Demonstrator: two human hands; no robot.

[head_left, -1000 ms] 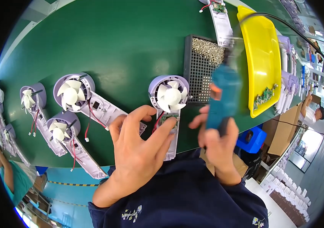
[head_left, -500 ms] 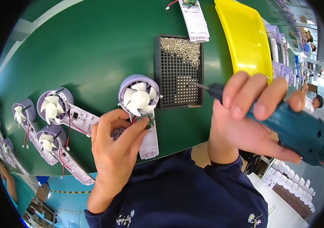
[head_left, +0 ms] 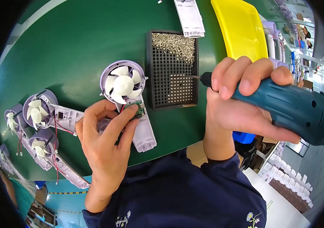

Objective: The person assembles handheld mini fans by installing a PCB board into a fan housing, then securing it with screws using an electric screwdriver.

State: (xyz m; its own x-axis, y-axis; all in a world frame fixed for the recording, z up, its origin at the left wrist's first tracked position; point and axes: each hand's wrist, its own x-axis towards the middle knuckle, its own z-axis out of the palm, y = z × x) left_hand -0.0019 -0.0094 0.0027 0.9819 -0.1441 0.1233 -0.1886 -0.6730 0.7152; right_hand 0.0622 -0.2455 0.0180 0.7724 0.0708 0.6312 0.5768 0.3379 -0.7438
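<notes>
My left hand (head_left: 105, 138) pinches a small green circuit board (head_left: 139, 109) between thumb and fingers. The board lies over the pale lilac handle shell (head_left: 144, 133) of a fan unit, just below its round housing with white fan blades (head_left: 123, 85). Wrapped round a teal electric screwdriver (head_left: 299, 104), my right hand (head_left: 242, 95) holds it nearly level. Its thin bit points left, over the black screw tray (head_left: 150, 76). Small silvery screws (head_left: 173, 43) lie heaped at the tray's far end, and others stand in rows in its holes. Whether the bit touches a screw I cannot tell.
Several more fan units (head_left: 36, 114) with red wires lie at the left of the green table (head_left: 74, 41). Beyond the tray is another pale shell (head_left: 191, 19). A yellow tray (head_left: 243, 32) stands at the right. A co-worker's green sleeve (head_left: 20, 193) shows at lower left.
The fan unit and my left hand have shifted left, away from the screw tray, and the fan has turned more face-up. The screwdriver has come round closer to level, its bit still over the tray.
</notes>
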